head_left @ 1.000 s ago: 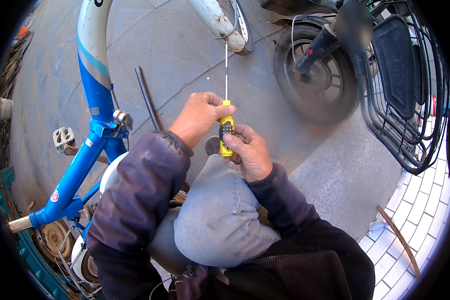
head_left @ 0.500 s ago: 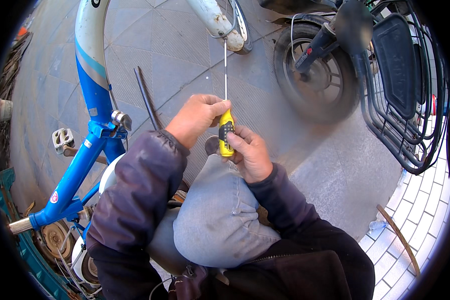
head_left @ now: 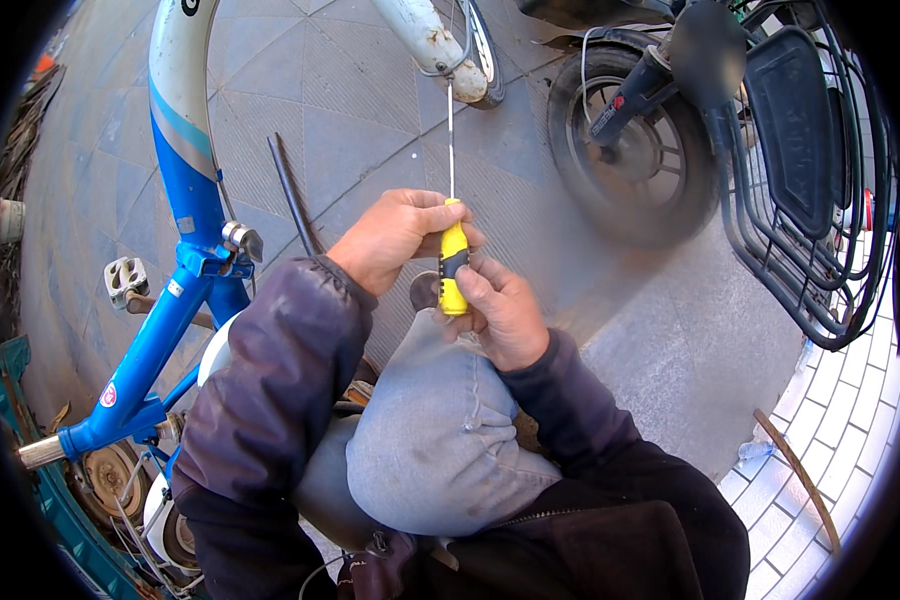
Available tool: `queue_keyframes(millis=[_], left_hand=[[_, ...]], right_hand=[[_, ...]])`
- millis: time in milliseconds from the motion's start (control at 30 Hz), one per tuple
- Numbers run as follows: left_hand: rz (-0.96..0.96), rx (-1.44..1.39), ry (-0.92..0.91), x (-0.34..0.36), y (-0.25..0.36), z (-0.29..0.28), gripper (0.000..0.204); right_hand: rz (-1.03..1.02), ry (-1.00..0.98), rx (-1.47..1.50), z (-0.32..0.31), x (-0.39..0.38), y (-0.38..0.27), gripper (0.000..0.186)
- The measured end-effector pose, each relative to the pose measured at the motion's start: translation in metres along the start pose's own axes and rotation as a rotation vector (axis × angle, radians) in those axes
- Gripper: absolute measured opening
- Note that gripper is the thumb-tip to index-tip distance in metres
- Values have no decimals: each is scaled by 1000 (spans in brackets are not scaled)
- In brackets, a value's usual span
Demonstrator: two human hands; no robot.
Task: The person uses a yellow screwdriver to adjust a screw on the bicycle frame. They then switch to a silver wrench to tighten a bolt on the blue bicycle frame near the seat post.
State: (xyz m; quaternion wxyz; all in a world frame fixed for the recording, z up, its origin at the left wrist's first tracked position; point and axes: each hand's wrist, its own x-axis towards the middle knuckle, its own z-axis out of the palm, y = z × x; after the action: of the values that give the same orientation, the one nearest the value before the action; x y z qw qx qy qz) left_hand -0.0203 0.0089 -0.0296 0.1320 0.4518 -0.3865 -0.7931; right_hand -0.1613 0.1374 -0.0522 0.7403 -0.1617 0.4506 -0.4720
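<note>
A screwdriver (head_left: 454,255) with a yellow and black handle points away from me, its long thin shank running to the lower end of a white, rust-marked mudguard (head_left: 433,45). The tip meets the mudguard's end, beside a thin metal stay; the screw itself is too small to make out. My left hand (head_left: 395,230) pinches the front of the handle, near the shank, between thumb and fingers. Closer to me, my right hand (head_left: 505,310) grips the handle's rear part, thumb along its side. Both hands are closed on the same tool.
The blue and white bicycle frame (head_left: 185,200) with its pedal (head_left: 125,280) stands to my left. A dark tube (head_left: 292,190) lies on the paving. At right are a scooter's front wheel (head_left: 635,150) and a black wire basket (head_left: 830,250); a stick (head_left: 798,475) lies on white tiles.
The screwdriver handle has turned about its long axis, showing a different side of its black grip. My hands have barely shifted, and the tip stays at the mudguard.
</note>
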Motion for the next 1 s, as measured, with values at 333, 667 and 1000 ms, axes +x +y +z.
queue_keyframes(millis=[333,667,1000], left_hand=[[28,12,-15,1,0,-1,29],[32,32,15,-3,5,0,33],[38,-12,-12,-2,4,0,29]], right_hand=[[-27,-72,141,-1,3,4,37],[-1,-74,86,1,1,2,38],[13,-96,245,-1,2,4,36]])
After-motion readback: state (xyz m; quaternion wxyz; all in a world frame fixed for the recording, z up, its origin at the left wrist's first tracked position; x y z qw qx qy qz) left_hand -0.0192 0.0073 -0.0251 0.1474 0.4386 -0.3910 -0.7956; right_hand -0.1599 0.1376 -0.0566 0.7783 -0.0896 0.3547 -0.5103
